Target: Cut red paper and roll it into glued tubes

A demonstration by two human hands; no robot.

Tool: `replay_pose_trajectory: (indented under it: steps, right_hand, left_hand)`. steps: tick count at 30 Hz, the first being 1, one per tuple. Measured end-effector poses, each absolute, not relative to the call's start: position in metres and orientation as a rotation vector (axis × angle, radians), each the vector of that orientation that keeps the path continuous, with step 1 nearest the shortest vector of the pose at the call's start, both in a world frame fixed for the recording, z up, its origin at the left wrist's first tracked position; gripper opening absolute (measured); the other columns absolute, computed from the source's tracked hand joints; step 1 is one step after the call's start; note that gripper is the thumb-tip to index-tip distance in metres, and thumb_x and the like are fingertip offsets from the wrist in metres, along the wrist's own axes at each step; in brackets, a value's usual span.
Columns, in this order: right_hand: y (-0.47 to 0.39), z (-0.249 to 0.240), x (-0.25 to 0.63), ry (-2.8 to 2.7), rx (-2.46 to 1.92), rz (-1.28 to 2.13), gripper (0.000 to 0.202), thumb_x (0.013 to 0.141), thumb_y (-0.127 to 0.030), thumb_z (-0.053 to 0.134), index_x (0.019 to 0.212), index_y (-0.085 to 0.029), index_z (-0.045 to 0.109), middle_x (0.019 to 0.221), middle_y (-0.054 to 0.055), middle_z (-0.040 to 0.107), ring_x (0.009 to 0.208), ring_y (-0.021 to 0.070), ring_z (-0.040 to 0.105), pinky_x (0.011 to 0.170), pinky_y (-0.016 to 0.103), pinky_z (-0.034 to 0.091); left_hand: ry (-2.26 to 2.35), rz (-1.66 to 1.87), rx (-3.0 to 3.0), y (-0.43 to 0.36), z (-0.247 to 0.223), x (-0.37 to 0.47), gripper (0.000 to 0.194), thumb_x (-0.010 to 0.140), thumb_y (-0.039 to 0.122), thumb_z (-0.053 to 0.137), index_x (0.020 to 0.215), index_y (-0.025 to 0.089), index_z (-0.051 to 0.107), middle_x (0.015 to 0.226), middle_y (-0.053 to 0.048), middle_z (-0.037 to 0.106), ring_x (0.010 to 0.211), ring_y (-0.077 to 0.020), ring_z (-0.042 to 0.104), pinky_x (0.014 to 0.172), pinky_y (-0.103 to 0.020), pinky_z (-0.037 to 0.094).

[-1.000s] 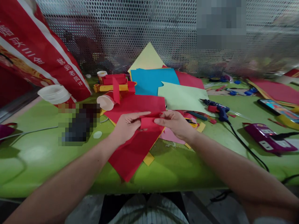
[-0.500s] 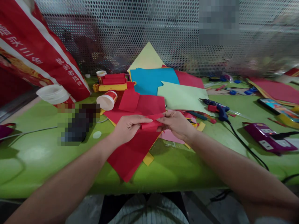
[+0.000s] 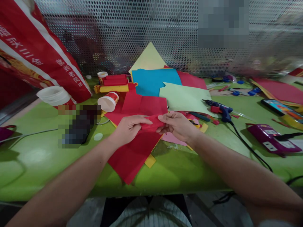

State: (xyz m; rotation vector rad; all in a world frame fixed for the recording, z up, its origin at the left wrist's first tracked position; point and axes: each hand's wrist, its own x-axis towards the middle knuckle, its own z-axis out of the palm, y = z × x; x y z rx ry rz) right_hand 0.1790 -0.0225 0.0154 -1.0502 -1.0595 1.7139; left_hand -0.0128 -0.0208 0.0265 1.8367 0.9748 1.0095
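Observation:
A small piece of red paper (image 3: 153,123), curled or folded, is held between both hands over larger red sheets (image 3: 132,154). My left hand (image 3: 131,127) pinches its left end, thumb and forefinger closed on it. On the right end, my right hand (image 3: 175,124) grips with thumb and fingertips. The fingers partly hide the piece, so its exact shape is unclear. Beyond the hands lie a blue sheet (image 3: 153,82) and a pale green sheet (image 3: 187,97). A tipped paper cup (image 3: 109,101) rests left of the red sheets.
A blue glue gun (image 3: 220,110) with a black cable lies to the right, near a purple power strip (image 3: 272,140) and a phone (image 3: 281,110). Stacked cups (image 3: 55,95) and a large red bag (image 3: 54,56) stand at the left. A perforated metal screen (image 3: 113,31) rises behind.
The small red piece has turned or been pressed between the fingers, its shape now flatter. My right thumb has shifted slightly on it. Both arms are nearly unmoved.

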Motion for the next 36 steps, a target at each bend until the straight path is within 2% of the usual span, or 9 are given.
replay_pose_trajectory:
  steps: [3, 6, 9, 14, 19, 23, 29, 36]
  right_hand:
    - [-0.022, 0.014, 0.177, -0.994, -1.043, 1.662, 0.03, 0.053, -0.04, 0.08, 0.065, -0.016, 0.065, 0.058, 0.001, 0.066, 0.049, 0.0118, 0.062, 0.049, 0.024, 0.053]
    - [-0.022, 0.016, 0.176, -0.965, -1.009, 1.608, 0.031, 0.053, -0.041, 0.08, 0.062, -0.016, 0.064, 0.057, 0.0, 0.065, 0.049, 0.0114, 0.062, 0.051, 0.024, 0.054]
    - [-0.024, 0.019, 0.174, -0.995, -0.989, 1.552, 0.03, 0.054, -0.042, 0.079, 0.061, -0.017, 0.064, 0.056, -0.001, 0.064, 0.049, 0.0106, 0.061, 0.052, 0.024, 0.054]
    - [-0.026, 0.017, 0.171, -1.093, -1.006, 1.481, 0.033, 0.054, -0.047, 0.077, 0.064, -0.017, 0.066, 0.058, -0.001, 0.064, 0.052, 0.0101, 0.06, 0.056, 0.026, 0.053]
    - [-0.025, 0.015, 0.171, -1.132, -1.03, 1.46, 0.034, 0.054, -0.047, 0.077, 0.067, -0.018, 0.065, 0.057, -0.001, 0.064, 0.053, 0.0104, 0.06, 0.054, 0.025, 0.05]
    - [-0.025, 0.016, 0.172, -1.083, -1.039, 1.475, 0.035, 0.054, -0.047, 0.077, 0.069, -0.018, 0.065, 0.061, -0.001, 0.063, 0.054, 0.0104, 0.06, 0.052, 0.024, 0.049]
    - [-0.024, 0.013, 0.172, -1.109, -1.074, 1.407, 0.033, 0.054, -0.046, 0.078, 0.062, -0.017, 0.064, 0.055, -0.001, 0.062, 0.051, 0.009, 0.056, 0.052, 0.023, 0.046]
    - [-0.024, 0.012, 0.173, -1.138, -1.102, 1.348, 0.034, 0.055, -0.047, 0.076, 0.063, -0.017, 0.063, 0.054, -0.001, 0.062, 0.052, 0.0086, 0.054, 0.053, 0.024, 0.042]
  left_hand:
    - [0.991, 1.156, 1.732, -0.021, 0.026, -0.014, 0.033, 0.067, 0.007, 0.049, 0.086, 0.025, 0.069, 0.104, -0.003, 0.067, 0.099, -0.0195, 0.059, 0.088, -0.033, 0.045]
    - [1.047, 1.31, 1.595, -0.02, 0.025, -0.014, 0.008, 0.073, 0.021, 0.056, 0.075, 0.021, 0.064, 0.104, -0.006, 0.063, 0.095, -0.0203, 0.058, 0.08, -0.032, 0.047]
    - [1.096, 1.288, 1.588, -0.021, 0.023, -0.011, 0.02, 0.077, 0.032, 0.059, 0.061, 0.019, 0.062, 0.095, -0.007, 0.064, 0.1, -0.0219, 0.056, 0.082, -0.03, 0.045]
    - [1.12, 1.184, 1.474, -0.023, 0.019, -0.003, 0.015, 0.074, 0.034, 0.065, 0.071, 0.02, 0.07, 0.085, -0.005, 0.066, 0.089, -0.0198, 0.059, 0.077, -0.028, 0.045]
    - [1.092, 1.181, 1.405, -0.021, 0.017, -0.003, 0.016, 0.073, 0.034, 0.066, 0.064, 0.02, 0.068, 0.07, -0.002, 0.064, 0.075, -0.0164, 0.059, 0.068, -0.025, 0.045]
    - [1.06, 1.17, 1.307, -0.02, 0.016, -0.004, 0.016, 0.07, 0.035, 0.069, 0.067, 0.019, 0.068, 0.067, 0.0, 0.065, 0.066, -0.0136, 0.057, 0.063, -0.024, 0.046]
    - [1.112, 1.187, 1.308, -0.019, 0.017, -0.003, 0.022, 0.069, 0.037, 0.069, 0.061, 0.018, 0.065, 0.059, 0.001, 0.06, 0.059, -0.0115, 0.053, 0.059, -0.024, 0.045]
    - [1.159, 1.181, 1.361, -0.019, 0.016, -0.005, 0.025, 0.073, 0.039, 0.066, 0.06, 0.018, 0.065, 0.059, 0.0, 0.058, 0.062, -0.0128, 0.052, 0.062, -0.025, 0.046]
